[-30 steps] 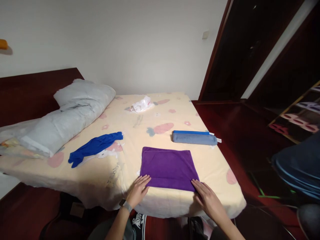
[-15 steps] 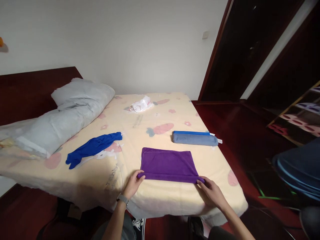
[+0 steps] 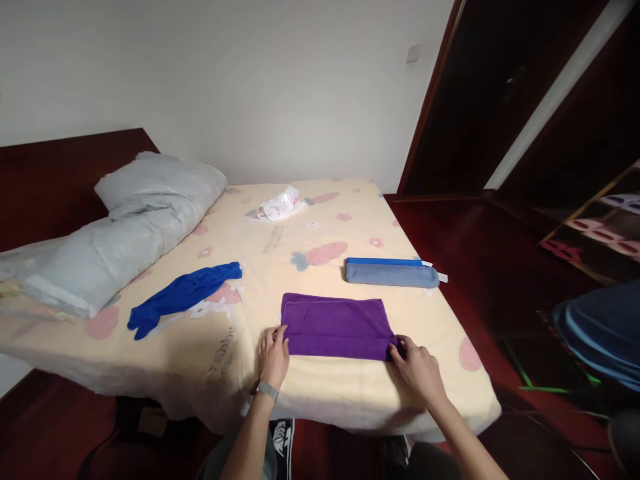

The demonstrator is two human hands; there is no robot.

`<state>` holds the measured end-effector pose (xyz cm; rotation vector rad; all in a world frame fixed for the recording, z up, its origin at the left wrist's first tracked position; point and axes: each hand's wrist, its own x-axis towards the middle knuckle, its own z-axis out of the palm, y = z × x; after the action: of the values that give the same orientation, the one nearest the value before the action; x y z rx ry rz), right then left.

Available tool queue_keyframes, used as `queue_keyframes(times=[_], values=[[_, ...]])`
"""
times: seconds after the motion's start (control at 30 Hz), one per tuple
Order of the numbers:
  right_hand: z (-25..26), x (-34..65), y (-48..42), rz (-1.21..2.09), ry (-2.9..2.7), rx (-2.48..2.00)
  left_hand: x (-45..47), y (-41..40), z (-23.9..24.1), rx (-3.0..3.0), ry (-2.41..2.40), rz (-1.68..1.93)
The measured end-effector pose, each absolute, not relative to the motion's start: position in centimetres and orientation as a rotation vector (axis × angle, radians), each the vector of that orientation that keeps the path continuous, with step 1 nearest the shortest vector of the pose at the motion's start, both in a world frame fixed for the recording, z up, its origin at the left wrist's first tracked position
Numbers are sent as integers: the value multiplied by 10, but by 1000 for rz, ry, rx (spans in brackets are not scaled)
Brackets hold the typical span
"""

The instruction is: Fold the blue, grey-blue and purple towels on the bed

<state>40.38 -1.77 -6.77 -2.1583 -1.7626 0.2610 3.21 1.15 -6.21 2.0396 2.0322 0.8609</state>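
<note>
Near the bottom centre of the frame, the left hand is gripping the left end of a purple cloth's near fold, its fingers bent and nearly together. The right hand is pinching the right end, thumb and fingers drawn close. The hands are covering the fold's ends, so the exact grip there is partly hidden. A watch is circling the left wrist.

The cloth is lying flat in the lower centre of the frame, on the patterned sheet near the bed's front edge, with a folded strip running along its near side. Just beyond its upper right corner, a grey-blue bundle is lying lengthwise, touching a blue bundle behind it; both are showing white tags at their right ends. Left of centre, a crumpled blue cloth is lying at a slant, well apart from the purple one. In the upper middle, a white bag is resting far up the bed. A grey quilt is filling the bed's left side, before a dark headboard.

At the right edge of the frame, a rack is holding slippers, and dark blue fabric is showing below. A shoe is showing at the bottom.
</note>
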Motion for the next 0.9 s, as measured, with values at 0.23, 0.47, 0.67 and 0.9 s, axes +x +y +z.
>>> queue_keyframes(times=[0.23, 0.47, 0.67, 0.9], values=[[-52, 361, -23, -178, -1961, -1778, 94, -12, -47, 2639, 1464, 645], [-85, 312, -25, -215, -2410, -1329, 115, -16, -57, 2735, 1266, 365], [-96, 339, -26, -158, -2458, -1357, 79, -1, -59, 2670, 1330, 298], [-99, 387, -26, -40, -2364, -1453, 44, 4, -65, 2587, 1445, 250]])
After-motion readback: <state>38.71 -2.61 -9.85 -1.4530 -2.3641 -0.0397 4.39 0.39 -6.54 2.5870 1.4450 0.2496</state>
